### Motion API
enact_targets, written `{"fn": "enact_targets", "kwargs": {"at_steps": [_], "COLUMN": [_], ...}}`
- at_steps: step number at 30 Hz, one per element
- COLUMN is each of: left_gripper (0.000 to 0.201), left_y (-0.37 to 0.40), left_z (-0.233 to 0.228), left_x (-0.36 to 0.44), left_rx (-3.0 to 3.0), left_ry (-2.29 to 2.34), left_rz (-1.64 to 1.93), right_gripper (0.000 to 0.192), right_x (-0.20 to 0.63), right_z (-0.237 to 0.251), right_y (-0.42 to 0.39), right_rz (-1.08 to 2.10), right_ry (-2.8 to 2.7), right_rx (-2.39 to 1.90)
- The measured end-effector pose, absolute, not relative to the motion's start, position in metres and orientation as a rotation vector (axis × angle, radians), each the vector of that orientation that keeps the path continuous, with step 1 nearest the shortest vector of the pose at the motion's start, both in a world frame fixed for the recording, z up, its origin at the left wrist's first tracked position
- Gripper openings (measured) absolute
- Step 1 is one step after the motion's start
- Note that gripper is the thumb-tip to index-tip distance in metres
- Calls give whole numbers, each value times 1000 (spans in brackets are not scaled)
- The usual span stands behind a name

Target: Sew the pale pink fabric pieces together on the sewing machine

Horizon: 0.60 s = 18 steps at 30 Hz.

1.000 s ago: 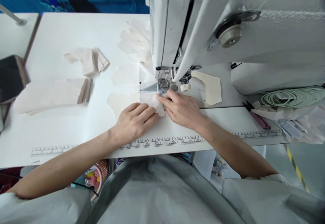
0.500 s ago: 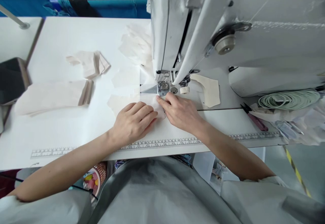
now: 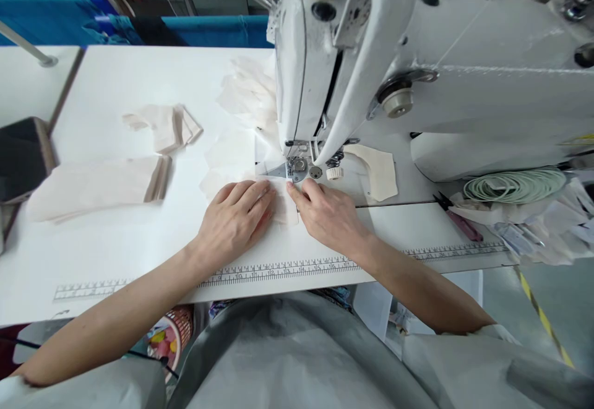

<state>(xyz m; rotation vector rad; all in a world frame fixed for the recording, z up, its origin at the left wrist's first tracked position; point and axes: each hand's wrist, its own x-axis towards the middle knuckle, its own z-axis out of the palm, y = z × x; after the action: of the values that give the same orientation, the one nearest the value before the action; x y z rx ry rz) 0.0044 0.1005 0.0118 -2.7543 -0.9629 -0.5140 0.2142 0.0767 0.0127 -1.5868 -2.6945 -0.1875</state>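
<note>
I see my left hand (image 3: 234, 217) pressing flat, fingers spread, on a pale fabric piece (image 3: 284, 206) lying on the white table (image 3: 116, 242) just before the presser foot (image 3: 297, 167) of the sewing machine (image 3: 417, 87). My right hand (image 3: 327, 214) rests on the fabric's right edge, fingertips (image 3: 291, 189) pinching close to the foot; neither hand closes around anything. Open table lies left, up to folded fabric stacks (image 3: 93, 183). The needle is hidden, and the fabric's near edge stops short of the printed ruler (image 3: 278, 268).
</note>
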Motion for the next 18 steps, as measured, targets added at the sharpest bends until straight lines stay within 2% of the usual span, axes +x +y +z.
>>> {"fn": "enact_targets", "kwargs": {"at_steps": [8, 13, 18], "left_gripper": [25, 31, 31], "left_y": [99, 100, 90], "left_z": [13, 17, 29], "left_x": [2, 1, 4], "left_rx": [-2768, -2755, -2890], "left_ry": [-926, -881, -790], "left_rz": [-545, -588, -634], "right_gripper": [47, 47, 30], "right_x": [213, 218, 288], "right_z": [13, 22, 45], "right_y": [77, 79, 85], "right_rz": [-170, -73, 79], "right_ry": [-2690, -2675, -2439], "right_rx": [-1596, -1535, -1544]}}
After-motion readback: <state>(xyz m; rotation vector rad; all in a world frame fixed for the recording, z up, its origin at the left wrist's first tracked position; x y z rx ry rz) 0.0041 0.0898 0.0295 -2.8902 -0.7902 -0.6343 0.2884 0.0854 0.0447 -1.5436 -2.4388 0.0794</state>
